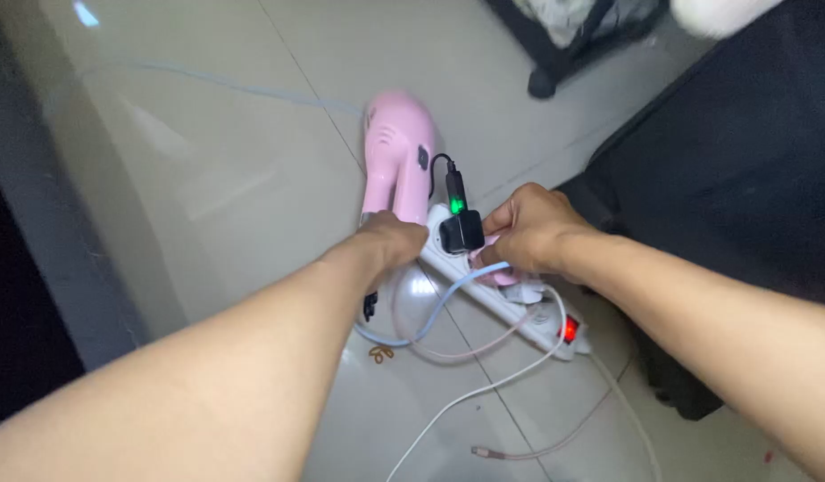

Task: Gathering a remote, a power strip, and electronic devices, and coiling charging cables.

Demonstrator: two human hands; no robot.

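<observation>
My left hand rests on the near end of the pink hair dryer, which lies on the floor pointing toward twelve o'clock; I cannot tell from here whether my fingers are closed around its handle or only pressing on it. My right hand is curled at the white power strip, fingers pinched shut on something pink, most likely a plug, though my knuckles hide it. The strip runs from the dryer toward five o'clock, its red switch lit. A black adapter with a green light already sits in the socket at nine o'clock of my right hand. I judge the plugging work to be midway: the adapter is seated, while the pink piece under my fingers is not clearly in or out. Pale blue and white cables loop loosely at six o'clock.
</observation>
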